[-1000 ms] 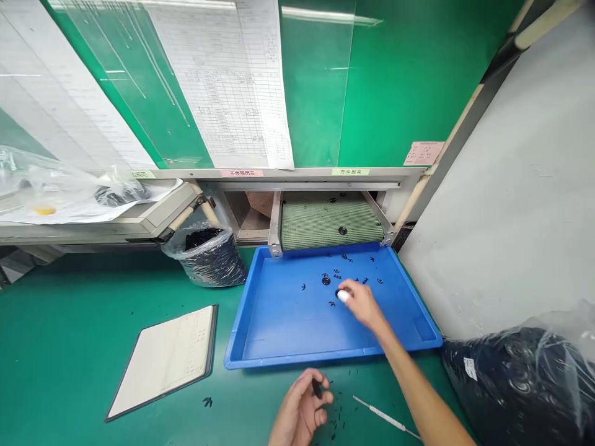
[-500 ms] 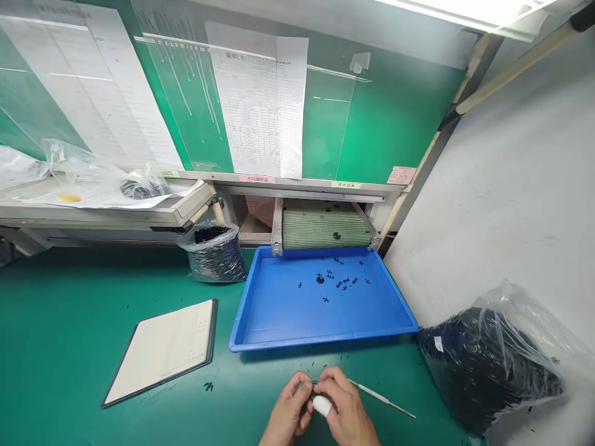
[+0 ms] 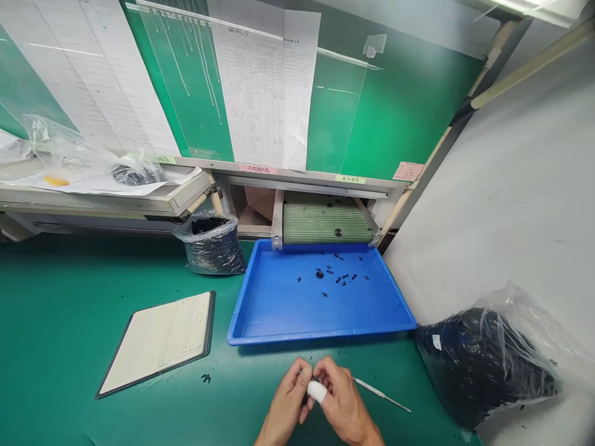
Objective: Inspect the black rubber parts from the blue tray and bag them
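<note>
My left hand (image 3: 290, 396) and my right hand (image 3: 343, 401) meet low in the view, fingertips pinched together over the green table. Between them is a small black part (image 3: 305, 398), mostly covered by the fingers, so its full shape is hidden. A white finger cover (image 3: 317, 391) wraps my right thumb. Just right of my right hand, a thin white-handled tool (image 3: 382, 394) lies on the table. Ahead of both hands is a blue tray (image 3: 297, 339) with several small black pieces and a round black part (image 3: 319, 275) in it.
A conveyor belt (image 3: 316, 223) ends above the tray's far edge. To the left lie an open notebook (image 3: 160, 341) and a black scrap (image 3: 206, 378). A bag of black pieces (image 3: 214, 251) stands behind them. At right, a large bag of black parts (image 3: 483, 365) leans against the wall.
The view has shifted slightly, with the tray and table a little higher in the picture. My hands stay together; the fingers have turned a little around the black part, which shows less now.
</note>
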`<act>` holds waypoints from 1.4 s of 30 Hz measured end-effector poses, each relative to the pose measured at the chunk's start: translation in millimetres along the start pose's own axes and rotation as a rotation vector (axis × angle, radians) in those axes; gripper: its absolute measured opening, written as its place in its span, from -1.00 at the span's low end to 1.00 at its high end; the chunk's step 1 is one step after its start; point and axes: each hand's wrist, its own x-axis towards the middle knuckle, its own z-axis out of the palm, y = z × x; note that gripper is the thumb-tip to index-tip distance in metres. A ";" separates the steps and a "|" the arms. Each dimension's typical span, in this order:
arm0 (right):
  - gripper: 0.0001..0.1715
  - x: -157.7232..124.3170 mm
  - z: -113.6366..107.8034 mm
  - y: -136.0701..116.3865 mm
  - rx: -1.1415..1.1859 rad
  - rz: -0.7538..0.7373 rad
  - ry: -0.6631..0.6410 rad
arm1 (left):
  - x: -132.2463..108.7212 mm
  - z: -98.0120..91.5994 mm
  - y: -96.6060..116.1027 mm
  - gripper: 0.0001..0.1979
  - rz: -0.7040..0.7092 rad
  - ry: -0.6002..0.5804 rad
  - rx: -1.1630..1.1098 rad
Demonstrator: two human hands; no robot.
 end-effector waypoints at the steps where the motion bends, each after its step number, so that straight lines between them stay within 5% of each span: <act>1: -0.87 2.1 -0.1 0.4 0.043 0.000 0.002 | 1.9 0.8 2.1 -0.60 0.010 -0.004 0.005; 7: -0.88 20.8 -7.2 14.7 0.123 0.073 0.065 | 19.5 5.9 5.7 -0.62 0.024 -0.003 -0.016; 11: -0.75 48.7 -39.5 24.2 -0.145 0.064 0.172 | 25.8 6.8 7.2 -0.56 -0.070 0.070 -0.197; 15: -0.74 97.7 -86.1 30.5 -0.592 0.090 0.125 | 24.4 0.1 5.4 -0.55 -0.157 0.104 -0.434; 19: -0.62 164.5 -124.1 44.5 -0.703 0.156 0.160 | 23.2 -9.9 -9.5 -0.58 -0.251 0.148 -0.542; 22: -0.54 213.1 -141.0 60.7 -0.758 0.228 0.192 | 23.8 -15.1 -24.0 -0.53 -0.322 0.169 -0.562; 26: -0.51 250.4 -145.6 78.2 -0.823 0.333 0.082 | 25.9 -18.8 -34.1 -0.58 -0.323 0.179 -0.605; 34: -0.51 205.1 -140.8 81.1 -0.894 0.300 0.004 | 34.4 -10.8 -26.6 -0.58 -0.347 0.210 -0.648; 42: -0.63 179.5 -116.9 86.4 -0.777 0.199 -0.048 | 35.5 14.1 -24.4 -0.57 -0.412 0.076 -0.598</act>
